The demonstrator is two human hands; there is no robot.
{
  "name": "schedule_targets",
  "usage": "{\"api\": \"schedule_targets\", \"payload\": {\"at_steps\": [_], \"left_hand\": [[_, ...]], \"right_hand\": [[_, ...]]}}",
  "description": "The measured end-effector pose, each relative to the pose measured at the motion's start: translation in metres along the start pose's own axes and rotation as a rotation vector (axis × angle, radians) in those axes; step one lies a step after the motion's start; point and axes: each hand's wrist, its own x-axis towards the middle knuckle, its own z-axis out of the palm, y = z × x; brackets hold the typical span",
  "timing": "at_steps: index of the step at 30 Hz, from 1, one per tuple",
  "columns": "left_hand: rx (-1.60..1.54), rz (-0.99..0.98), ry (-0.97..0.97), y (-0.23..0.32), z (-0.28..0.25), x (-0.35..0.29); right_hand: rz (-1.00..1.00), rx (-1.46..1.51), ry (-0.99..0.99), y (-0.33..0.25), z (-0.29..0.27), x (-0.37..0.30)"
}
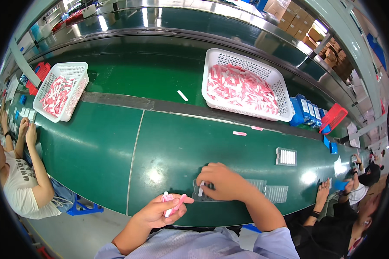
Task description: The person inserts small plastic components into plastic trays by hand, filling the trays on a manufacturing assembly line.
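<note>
My left hand (156, 212) is closed around several small pink and white plastic strips (173, 206) that stick out past the fingers. To its right, my right hand (224, 180) is bent over a clear slotted tray (196, 196), with a white strip (201, 188) at its fingertips. The hand covers much of that tray. More clear trays (275, 194) lie to the right, under and beyond my right forearm. A tray filled with white strips (286, 156) rests farther right on the green table (181, 151).
A white basket (210, 58) heaped with pink and white strips stands at the back right, another basket (83, 71) at the left. Loose strips (240, 133) lie on the table. Blue boxes (304, 110) and a red basket (334, 116) are at the right. Co-workers sit on both sides.
</note>
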Motion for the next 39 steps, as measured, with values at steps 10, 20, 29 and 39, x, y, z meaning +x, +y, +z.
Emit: {"api": "schedule_targets", "payload": {"at_steps": [10, 20, 29, 39], "left_hand": [[0.020, -0.006, 0.003, -0.003, -0.002, 0.003], [-0.024, -0.018, -0.093, -0.007, -0.015, 0.006], [0.030, -0.040, -0.138, -0.006, -0.003, 0.004], [-0.039, 0.048, -0.072, 0.001, -0.005, 0.001]], "right_hand": [[0.338, 0.138, -0.193, -0.002, -0.019, 0.014], [0.247, 0.216, -0.173, 0.007, -0.025, 0.020], [0.316, 0.515, -0.014, -0.044, -0.001, -0.006], [0.299, 0.395, 0.004, -0.007, -0.022, -0.018]]}}
